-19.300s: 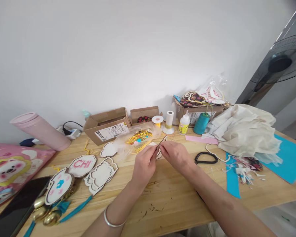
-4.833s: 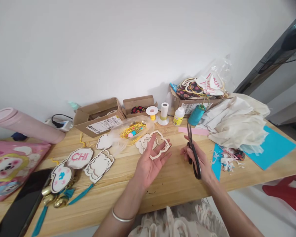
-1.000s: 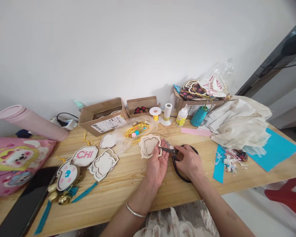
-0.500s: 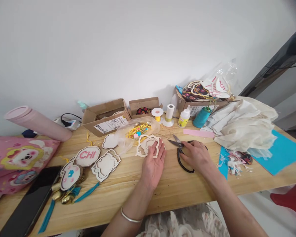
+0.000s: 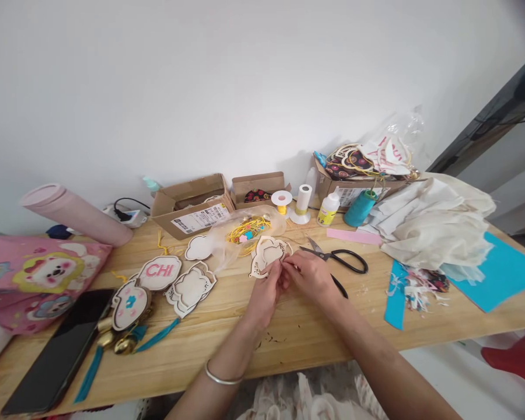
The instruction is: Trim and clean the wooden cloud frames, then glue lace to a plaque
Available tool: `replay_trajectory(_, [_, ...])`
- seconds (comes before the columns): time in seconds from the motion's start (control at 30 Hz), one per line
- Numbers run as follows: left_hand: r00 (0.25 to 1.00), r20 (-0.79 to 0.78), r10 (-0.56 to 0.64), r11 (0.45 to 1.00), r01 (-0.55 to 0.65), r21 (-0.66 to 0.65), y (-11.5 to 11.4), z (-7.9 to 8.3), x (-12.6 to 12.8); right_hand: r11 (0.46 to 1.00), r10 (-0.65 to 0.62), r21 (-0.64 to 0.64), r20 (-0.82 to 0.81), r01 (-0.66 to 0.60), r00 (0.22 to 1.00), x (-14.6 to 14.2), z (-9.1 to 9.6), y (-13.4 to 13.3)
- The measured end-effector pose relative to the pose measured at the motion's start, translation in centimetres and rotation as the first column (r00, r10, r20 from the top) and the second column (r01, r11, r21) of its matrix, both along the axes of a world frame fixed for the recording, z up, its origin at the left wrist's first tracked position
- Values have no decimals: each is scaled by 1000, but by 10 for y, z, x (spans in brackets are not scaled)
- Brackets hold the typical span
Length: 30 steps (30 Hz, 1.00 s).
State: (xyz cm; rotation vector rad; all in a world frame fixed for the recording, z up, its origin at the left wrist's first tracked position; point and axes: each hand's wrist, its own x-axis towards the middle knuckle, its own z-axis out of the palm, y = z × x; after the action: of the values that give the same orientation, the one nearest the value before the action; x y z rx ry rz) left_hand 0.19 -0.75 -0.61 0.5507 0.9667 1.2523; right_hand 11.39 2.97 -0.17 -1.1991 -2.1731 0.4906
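My left hand [image 5: 265, 289] and my right hand [image 5: 308, 276] meet over the middle of the wooden table [image 5: 297, 338]. Both pinch the lower edge of a pale, cloud-shaped wooden frame [image 5: 269, 254], which is tilted up off the table. The fingers of both hands are closed on it. Black-handled scissors [image 5: 339, 257] lie on the table just right of my right hand, blades pointing left, with no hand on them. A silver bangle [image 5: 221, 376] is on my left wrist.
Left lie more cloud-shaped pieces [image 5: 190, 287], one reading "CHI" [image 5: 160, 271], gold bells with teal tassels [image 5: 118, 341], a dark phone [image 5: 56, 353] and a pink bag [image 5: 35, 274]. Behind are cardboard boxes [image 5: 192, 210], a bag of yellow cord [image 5: 247, 230], thread spools [image 5: 304, 204], glue bottle [image 5: 328, 210]. Right: white cloth [image 5: 437, 227], blue paper [image 5: 499, 271].
My right hand has let go of the scissors, which now lie on the table, and has come left to the wooden frame. My left hand lifted the frame's edge from the table.
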Motion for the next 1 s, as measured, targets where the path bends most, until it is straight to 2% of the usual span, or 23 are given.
replay_trajectory(0.2, [982, -160, -100, 994, 106, 28, 0, -6, -4, 990, 68, 101, 291, -101, 954, 2, 6, 0])
replay_trajectory(0.3, [978, -170, -121, 993, 122, -7, 0, -9, -4, 976, 110, 122, 436, -180, 893, 3, 11, 1])
replay_trajectory(0.4, [980, -141, -138, 990, 135, -29, 0, -9, -4, 965, 168, 84, 536, -250, 827, 4, 19, 4])
replay_trajectory(0.5, [982, -120, -149, 989, 144, -45, -1, -7, -4, 955, 226, 24, 584, -295, 779, 4, 29, 4])
replay_trajectory(0.63, [977, -155, -145, 987, 132, -90, 0, -5, -6, 955, 240, -9, 611, -297, 755, 0, 35, 3])
replay_trajectory(0.77, [969, -207, -133, 989, 114, -98, 1, -3, -6, 927, 283, 22, 613, -374, 738, -3, 34, 4])
replay_trajectory(0.9, [970, -198, -143, 985, 121, -119, 2, 0, -6, 903, 338, 1, 619, -431, 709, -4, 33, 11])
replay_trajectory(1.0, [978, -140, -154, 984, 138, -115, 3, -1, -7, 899, 337, 35, 580, -436, 742, -2, 26, 18])
